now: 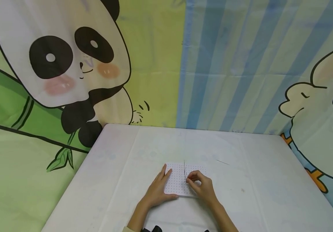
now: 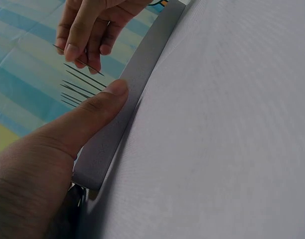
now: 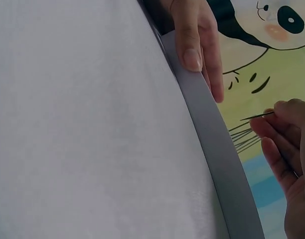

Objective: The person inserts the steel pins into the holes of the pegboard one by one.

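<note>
A white board [image 1: 176, 184] with a grid of small dots lies on the table. My left hand [image 1: 157, 190] rests against its left side, fingers fairly straight, with the thumb [image 2: 100, 107] along the near edge. Between thumb and fingertips, my right hand [image 1: 202, 187] pinches a thin dark needle [image 3: 254, 117] over the board's middle. Several similar needles [image 2: 75, 89] stand in a row on the board, just beside the right fingertips. Their lower ends are hidden behind the board's edge in both wrist views.
One loose needle [image 1: 223, 162] lies on the white table [image 1: 120, 180], beyond the board to the right. A printed curtain [image 1: 155, 64] with a panda and blue stripes hangs behind the table.
</note>
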The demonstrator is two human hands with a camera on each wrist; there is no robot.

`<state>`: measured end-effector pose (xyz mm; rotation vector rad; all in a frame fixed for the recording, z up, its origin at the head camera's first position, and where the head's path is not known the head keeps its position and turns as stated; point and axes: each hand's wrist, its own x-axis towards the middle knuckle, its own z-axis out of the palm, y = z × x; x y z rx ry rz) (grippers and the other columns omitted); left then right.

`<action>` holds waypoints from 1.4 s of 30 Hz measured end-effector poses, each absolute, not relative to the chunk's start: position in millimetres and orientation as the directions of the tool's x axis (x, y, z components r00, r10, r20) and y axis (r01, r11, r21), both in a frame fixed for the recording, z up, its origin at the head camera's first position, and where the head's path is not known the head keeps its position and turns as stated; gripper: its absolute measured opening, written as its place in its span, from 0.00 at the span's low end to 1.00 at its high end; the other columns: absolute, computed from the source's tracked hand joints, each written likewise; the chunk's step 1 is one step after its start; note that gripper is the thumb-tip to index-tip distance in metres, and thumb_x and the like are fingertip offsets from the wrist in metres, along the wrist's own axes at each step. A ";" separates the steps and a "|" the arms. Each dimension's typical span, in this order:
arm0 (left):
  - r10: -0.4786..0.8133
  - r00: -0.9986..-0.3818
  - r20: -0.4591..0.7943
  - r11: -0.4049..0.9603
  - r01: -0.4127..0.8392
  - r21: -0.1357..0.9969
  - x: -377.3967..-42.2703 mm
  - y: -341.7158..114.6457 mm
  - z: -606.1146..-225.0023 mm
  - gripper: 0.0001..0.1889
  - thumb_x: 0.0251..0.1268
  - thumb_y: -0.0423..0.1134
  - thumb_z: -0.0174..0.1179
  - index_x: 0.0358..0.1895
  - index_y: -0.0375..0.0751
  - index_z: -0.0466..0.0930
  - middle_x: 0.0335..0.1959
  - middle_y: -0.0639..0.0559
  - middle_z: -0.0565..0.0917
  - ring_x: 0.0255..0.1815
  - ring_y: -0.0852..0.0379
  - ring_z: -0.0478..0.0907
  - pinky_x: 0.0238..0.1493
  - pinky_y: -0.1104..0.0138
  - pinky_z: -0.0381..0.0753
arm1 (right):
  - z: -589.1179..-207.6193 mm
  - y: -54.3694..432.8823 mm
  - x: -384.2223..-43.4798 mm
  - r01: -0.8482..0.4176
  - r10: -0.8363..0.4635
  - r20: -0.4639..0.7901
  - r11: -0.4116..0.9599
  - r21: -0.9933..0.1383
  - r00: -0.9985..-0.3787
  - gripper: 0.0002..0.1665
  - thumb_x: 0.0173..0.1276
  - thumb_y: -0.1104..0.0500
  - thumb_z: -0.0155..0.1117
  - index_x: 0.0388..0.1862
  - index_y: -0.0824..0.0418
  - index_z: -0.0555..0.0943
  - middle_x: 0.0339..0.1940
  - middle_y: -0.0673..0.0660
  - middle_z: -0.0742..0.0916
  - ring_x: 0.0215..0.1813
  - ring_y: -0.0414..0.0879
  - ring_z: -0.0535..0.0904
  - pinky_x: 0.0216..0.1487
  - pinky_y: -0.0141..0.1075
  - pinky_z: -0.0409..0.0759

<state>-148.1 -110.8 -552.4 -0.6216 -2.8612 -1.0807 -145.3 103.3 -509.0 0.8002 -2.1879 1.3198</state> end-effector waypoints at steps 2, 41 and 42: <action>0.359 -0.920 0.159 0.678 0.374 0.633 -148.0 -111.0 -552.8 0.57 0.37 0.74 0.60 0.72 0.45 0.53 0.75 0.47 0.42 0.70 0.41 0.50 0.61 0.47 0.62 | -520.3 103.1 -149.4 -0.690 -0.248 0.651 0.379 -0.617 -0.718 0.15 0.48 0.77 0.68 0.34 0.68 0.76 0.28 0.56 0.84 0.29 0.47 0.82 0.30 0.36 0.81; 0.365 -0.917 0.161 0.665 0.378 0.644 -147.5 -111.3 -553.8 0.56 0.39 0.71 0.62 0.71 0.43 0.54 0.74 0.46 0.41 0.70 0.42 0.49 0.62 0.47 0.61 | -540.5 107.4 -153.3 -0.599 -0.315 0.510 0.459 -0.656 -0.800 0.13 0.54 0.63 0.70 0.36 0.58 0.76 0.33 0.44 0.83 0.35 0.38 0.81 0.39 0.30 0.80; 0.364 -0.917 0.160 0.665 0.377 0.644 -147.0 -111.0 -554.1 0.56 0.39 0.71 0.62 0.71 0.43 0.54 0.74 0.45 0.41 0.70 0.42 0.49 0.62 0.47 0.61 | -540.1 109.0 -153.0 -0.596 -0.317 0.505 0.445 -0.668 -0.803 0.14 0.52 0.63 0.71 0.36 0.59 0.75 0.33 0.46 0.83 0.35 0.39 0.81 0.39 0.30 0.80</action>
